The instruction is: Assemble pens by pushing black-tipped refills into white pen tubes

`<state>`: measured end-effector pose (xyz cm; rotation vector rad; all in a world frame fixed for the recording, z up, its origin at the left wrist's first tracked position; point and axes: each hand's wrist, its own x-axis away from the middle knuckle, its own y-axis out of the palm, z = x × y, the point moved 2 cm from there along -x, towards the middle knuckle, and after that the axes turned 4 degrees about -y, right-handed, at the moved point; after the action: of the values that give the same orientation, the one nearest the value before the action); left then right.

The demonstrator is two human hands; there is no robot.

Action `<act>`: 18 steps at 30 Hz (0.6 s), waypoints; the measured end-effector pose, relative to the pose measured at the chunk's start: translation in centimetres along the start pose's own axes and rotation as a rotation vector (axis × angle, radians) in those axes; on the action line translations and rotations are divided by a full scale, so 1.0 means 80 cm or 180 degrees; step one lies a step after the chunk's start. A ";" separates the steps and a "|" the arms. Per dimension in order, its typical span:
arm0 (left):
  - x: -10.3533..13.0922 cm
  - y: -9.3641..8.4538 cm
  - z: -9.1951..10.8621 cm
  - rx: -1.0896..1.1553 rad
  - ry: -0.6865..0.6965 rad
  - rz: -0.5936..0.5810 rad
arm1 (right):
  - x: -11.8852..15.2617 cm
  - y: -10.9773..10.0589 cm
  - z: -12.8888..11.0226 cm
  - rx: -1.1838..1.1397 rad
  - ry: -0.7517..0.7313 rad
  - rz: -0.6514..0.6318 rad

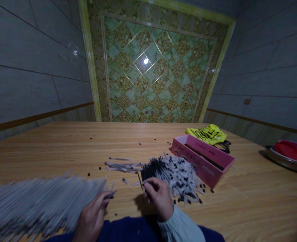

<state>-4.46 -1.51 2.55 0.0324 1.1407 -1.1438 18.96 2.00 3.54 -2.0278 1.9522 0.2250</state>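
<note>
Pinching a small dark piece (109, 195) between thumb and fingers, the person's left hand (91, 214) is hovering low over the near side of the wooden table (251, 188). The right hand (160, 198) is curling its fingers closed, thumb and forefinger coming together at the near edge of a heap of short pale pieces (182, 173); from where I'm standing, I can't tell what is sitting between those fingertips. A thin dark stick (140, 180) is slanting just beside them.

Many of the pieces in that heap are showing black ends, and a dense dark cluster (153, 168) is lying along its left side. To the left of the heap, a loose group of thin dark-tipped sticks (123, 167) is resting on the wood. A wide bed of long thin tubes (37, 205) is spreading across the left of the table, reaching close to the left hand.

Behind and to the right of the heap, a long pink box (203, 159) is standing open at the top, and a yellow bag with black lettering (208, 133) is lying crumpled behind it. Farther right, a round metal pan (284, 164) is holding something red (290, 151).
</note>
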 end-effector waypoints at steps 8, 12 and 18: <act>-0.007 0.014 0.009 0.2375 -0.2295 0.0099 | 0.012 0.042 0.032 -0.2215 0.1388 -0.0368; -0.008 0.019 0.011 0.3702 -0.2953 0.0309 | 0.019 0.046 0.026 -0.2811 0.1687 -0.0522; -0.003 0.026 0.009 0.4031 -0.3254 0.0279 | 0.028 0.050 0.023 -0.2679 0.1736 -0.1035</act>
<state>-2.44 -0.76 2.05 0.4137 -0.5644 -1.3693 15.30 0.44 0.59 -3.1947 1.9484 0.5296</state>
